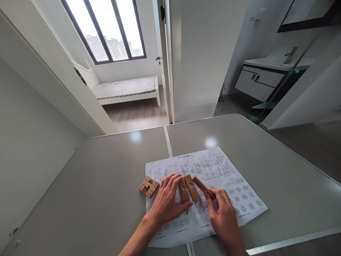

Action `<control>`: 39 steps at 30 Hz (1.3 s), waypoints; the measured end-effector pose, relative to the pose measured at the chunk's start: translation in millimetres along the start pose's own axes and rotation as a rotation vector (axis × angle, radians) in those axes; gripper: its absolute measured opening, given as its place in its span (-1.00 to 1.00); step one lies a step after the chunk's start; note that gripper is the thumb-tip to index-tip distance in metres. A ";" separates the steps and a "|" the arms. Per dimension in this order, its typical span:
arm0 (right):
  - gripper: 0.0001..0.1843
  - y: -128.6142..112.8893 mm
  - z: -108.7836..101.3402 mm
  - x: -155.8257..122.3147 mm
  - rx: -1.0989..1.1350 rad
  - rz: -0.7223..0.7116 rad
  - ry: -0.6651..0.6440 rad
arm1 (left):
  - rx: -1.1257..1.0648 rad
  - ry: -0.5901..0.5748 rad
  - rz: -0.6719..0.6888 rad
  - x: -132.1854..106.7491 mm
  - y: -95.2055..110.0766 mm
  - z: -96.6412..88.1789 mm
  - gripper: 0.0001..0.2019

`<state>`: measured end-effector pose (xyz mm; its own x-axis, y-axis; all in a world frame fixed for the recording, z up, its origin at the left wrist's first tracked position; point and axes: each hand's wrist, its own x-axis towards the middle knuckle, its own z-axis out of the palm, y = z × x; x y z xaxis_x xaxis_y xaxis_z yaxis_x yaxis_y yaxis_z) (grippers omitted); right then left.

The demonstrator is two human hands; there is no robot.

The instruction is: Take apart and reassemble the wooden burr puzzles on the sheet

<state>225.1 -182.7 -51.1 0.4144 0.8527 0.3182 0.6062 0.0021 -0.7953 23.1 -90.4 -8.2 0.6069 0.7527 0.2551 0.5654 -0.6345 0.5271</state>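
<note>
**Wooden bar (pixel 201 185) pinched over a printed sheet (pixel 222 164)**

At the left, a lighter block assembly (pixel 145 184) straddles the sheet's left edge on the grey table (pixel 93 195). Just beside it, the left hand (pixel 168 199) arches with thumb and fingers spread wide, about the ends of a notched brown piece (pixel 184 193); whether it grips the piece cannot be told. A second notched piece (pixel 193 191) lies close to the right on the paper. Farther right, the right hand (pixel 222 209) pinches the bar's lower end between thumb and fingers, its far end slanting up toward the second piece.
</note>
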 end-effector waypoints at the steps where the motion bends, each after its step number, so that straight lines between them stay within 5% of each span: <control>1: -0.64 -0.4 -0.3 0.1 0.009 -0.004 -0.006 | -0.001 -0.006 0.007 0.1 0.4 -0.4 -0.12; 14: -0.76 -11.0 -5.3 0.5 0.078 -0.057 -0.093 | -0.002 0.007 -0.063 -5.5 -0.1 1.6 0.00; 20: -0.75 -16.0 -5.9 0.5 0.085 -0.076 -0.102 | 0.005 -0.019 -0.082 -6.3 -0.2 2.7 -0.24; 39: -0.73 -20.0 -5.3 4.1 0.096 -0.084 -0.094 | -0.037 0.072 -0.088 -7.0 3.1 1.4 -0.13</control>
<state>218.2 -182.0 -31.2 0.2972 0.8924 0.3396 0.5663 0.1216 -0.8152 21.4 -97.9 -9.4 0.5134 0.8169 0.2630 0.5932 -0.5593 0.5791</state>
